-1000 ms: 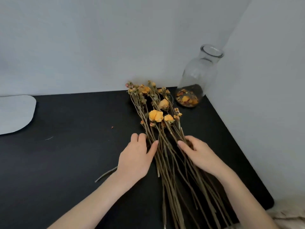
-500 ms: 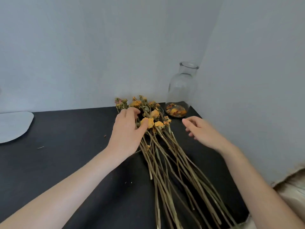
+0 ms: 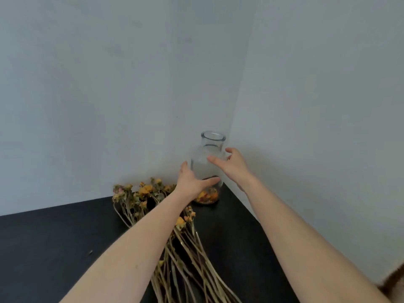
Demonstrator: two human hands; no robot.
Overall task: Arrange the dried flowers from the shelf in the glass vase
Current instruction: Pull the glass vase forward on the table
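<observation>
Dried flower stems (image 3: 192, 270) cut off below; glass vase (image 3: 207, 167) partly behind hands.

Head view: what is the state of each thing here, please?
Clear glass vase: upright in the corner, no stems inside, dried petals at the bottom.
Dried yellow flowers: lying flat on the black table.
Left hand: open, at the vase.
Right hand: open, at the vase.
</observation>
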